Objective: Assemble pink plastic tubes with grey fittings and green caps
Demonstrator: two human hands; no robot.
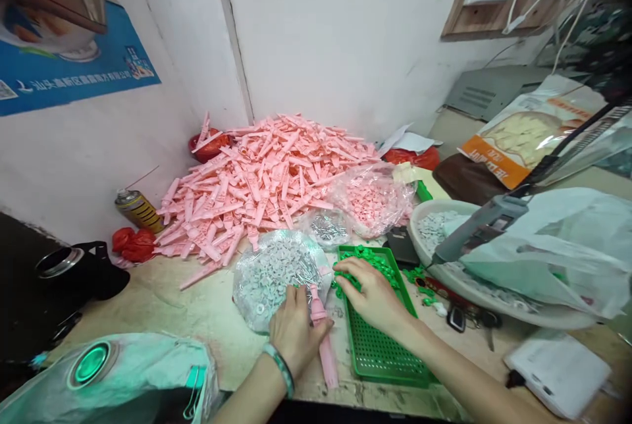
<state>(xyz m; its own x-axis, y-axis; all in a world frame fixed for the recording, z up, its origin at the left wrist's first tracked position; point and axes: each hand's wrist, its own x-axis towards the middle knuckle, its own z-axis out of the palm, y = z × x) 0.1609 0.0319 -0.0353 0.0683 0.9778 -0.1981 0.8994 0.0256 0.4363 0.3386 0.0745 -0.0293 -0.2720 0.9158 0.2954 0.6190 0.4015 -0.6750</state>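
Note:
My left hand (296,328) is closed around a long pink plastic piece (326,361), its thumb across the narrow end. The fingertips of that hand reach to a clear plastic bag (251,305) of small grey plastic parts (276,263) and metal pins. Over the left rim of a green perforated tray (382,348) is my right hand (370,292), fingers bent. A small green plastic part (338,290) shows at its fingertips. More green parts (370,256) lie in the tray's far end, partly hidden by this hand.
A large heap of pink pieces (266,174) lies against the wall. Beside it are a bag of small pink parts (368,200) and a bag of metal pins (328,226). At right stand a wide white basin (523,315), keys (457,318) and a white box (557,371); a spray can (138,210) is left.

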